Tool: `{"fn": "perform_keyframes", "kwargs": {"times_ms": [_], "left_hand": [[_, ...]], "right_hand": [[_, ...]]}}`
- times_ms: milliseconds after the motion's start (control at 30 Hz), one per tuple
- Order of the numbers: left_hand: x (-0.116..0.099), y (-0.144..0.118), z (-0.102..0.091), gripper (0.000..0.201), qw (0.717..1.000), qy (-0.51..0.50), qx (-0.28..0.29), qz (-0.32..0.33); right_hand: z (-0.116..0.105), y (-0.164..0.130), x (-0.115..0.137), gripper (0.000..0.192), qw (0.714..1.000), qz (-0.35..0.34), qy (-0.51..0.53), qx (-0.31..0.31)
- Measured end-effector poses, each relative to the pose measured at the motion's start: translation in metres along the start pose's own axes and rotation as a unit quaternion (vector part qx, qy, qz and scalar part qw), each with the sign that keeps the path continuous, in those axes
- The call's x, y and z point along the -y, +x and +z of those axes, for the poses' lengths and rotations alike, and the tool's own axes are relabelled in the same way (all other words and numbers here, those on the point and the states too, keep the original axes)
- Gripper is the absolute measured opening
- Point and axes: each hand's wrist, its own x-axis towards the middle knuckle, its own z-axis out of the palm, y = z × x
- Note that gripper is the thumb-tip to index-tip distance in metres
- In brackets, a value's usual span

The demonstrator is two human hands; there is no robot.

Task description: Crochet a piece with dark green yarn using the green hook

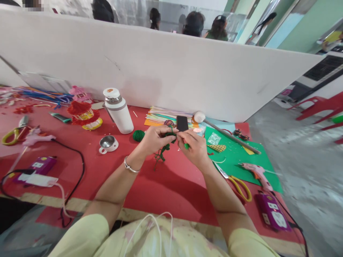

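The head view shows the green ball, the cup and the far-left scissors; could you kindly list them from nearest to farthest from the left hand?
1. Green ball: just left of the left hand.
2. Cup: farther left, beside the flask.
3. Far-left scissors: by the picture's left edge.

We've got green yarn [166, 147], red table [171, 189], white flask [120, 116] with grey bands, black phone [182, 123], yellow piece [218, 147] with dark grid, pink glue guns [255, 170].
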Motion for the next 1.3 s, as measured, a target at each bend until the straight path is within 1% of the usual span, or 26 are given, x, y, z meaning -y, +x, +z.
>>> {"fn": "perform_keyframes", "kwargs": {"times_ms": [67, 167, 333, 400, 433, 500, 533, 600, 667, 733, 800, 867, 933, 1033, 1300], "left_hand": [[-0.001, -0.001, 0.001, 0.027, 1.000, -0.019, -0.003, -0.013], [-0.002, -0.001, 0.004, 0.023, 0.999, -0.029, -0.021, -0.013], [-0.005, -0.001, 0.008, 0.010, 0.999, 0.001, -0.053, -0.001], [-0.006, 0.000, 0.008, 0.010, 0.999, 0.012, -0.049, -0.001], [-0.006, 0.000, 0.007, 0.011, 0.999, 0.007, -0.043, -0.008], [-0.004, 0.000, 0.005, 0.016, 0.999, -0.026, -0.030, -0.031], [-0.002, 0.000, 0.004, 0.019, 0.998, -0.047, -0.027, -0.043], [0.002, 0.000, 0.003, 0.023, 0.994, -0.086, -0.024, -0.063], [0.005, 0.000, 0.003, 0.024, 0.990, -0.117, -0.018, -0.079], [0.006, 0.001, 0.003, 0.026, 0.985, -0.147, -0.007, -0.094], [0.005, 0.002, 0.004, 0.027, 0.979, -0.172, -0.003, -0.114], [0.004, 0.003, 0.004, 0.029, 0.973, -0.188, -0.005, -0.131], [0.003, 0.003, 0.004, 0.029, 0.971, -0.196, -0.004, -0.139], [0.004, 0.003, 0.004, 0.028, 0.970, -0.200, 0.001, -0.135], [0.004, 0.002, 0.004, 0.028, 0.972, -0.195, 0.004, -0.132]], "right_hand": [[-0.002, 0.001, 0.002, 0.022, 1.000, -0.002, 0.006, 0.001], [-0.004, 0.002, 0.002, 0.023, 1.000, -0.003, 0.020, 0.003], [0.001, 0.001, 0.001, 0.022, 1.000, -0.012, 0.018, -0.021], [0.001, 0.002, 0.003, 0.019, 0.999, 0.000, 0.027, -0.034], [0.000, 0.002, 0.004, 0.018, 0.998, 0.017, 0.042, -0.042], [-0.003, 0.004, 0.007, 0.022, 0.990, 0.070, 0.090, -0.086], [-0.005, 0.004, 0.008, 0.029, 0.981, 0.098, 0.115, -0.120], [-0.008, 0.005, 0.007, 0.048, 0.957, 0.146, 0.155, -0.194], [-0.009, 0.004, 0.005, 0.065, 0.933, 0.196, 0.183, -0.241], [-0.008, 0.002, 0.002, 0.072, 0.911, 0.250, 0.219, -0.242], [-0.005, 0.002, 0.000, 0.071, 0.893, 0.290, 0.258, -0.227], [-0.004, 0.002, 0.000, 0.069, 0.881, 0.307, 0.284, -0.220], [-0.003, 0.004, 0.000, 0.067, 0.873, 0.313, 0.296, -0.228], [-0.002, 0.005, 0.001, 0.066, 0.868, 0.305, 0.312, -0.236], [-0.001, 0.005, 0.004, 0.065, 0.868, 0.312, 0.316, -0.223]]}}
